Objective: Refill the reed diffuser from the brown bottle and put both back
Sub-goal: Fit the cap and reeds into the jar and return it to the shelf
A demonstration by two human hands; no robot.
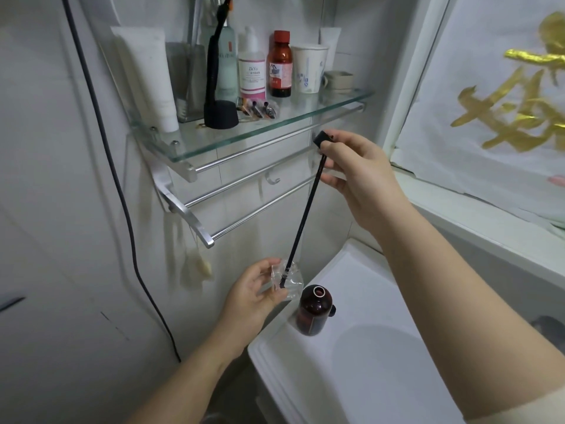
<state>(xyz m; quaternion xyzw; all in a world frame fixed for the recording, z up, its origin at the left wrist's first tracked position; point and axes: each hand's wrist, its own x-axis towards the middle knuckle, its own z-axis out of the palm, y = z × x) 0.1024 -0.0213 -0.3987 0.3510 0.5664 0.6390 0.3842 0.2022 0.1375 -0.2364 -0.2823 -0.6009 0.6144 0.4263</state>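
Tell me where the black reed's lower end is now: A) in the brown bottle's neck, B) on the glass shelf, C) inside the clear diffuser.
C: the black reed, held at its top by the right hand, runs down into the clear diffuser in the left hand; the open brown bottle stands beside it.

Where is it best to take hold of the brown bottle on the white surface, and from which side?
Grip the brown bottle round its wide body, below the shoulder, from the right: it stands upright and uncapped, and the left hand holding the glass diffuser crowds its left.
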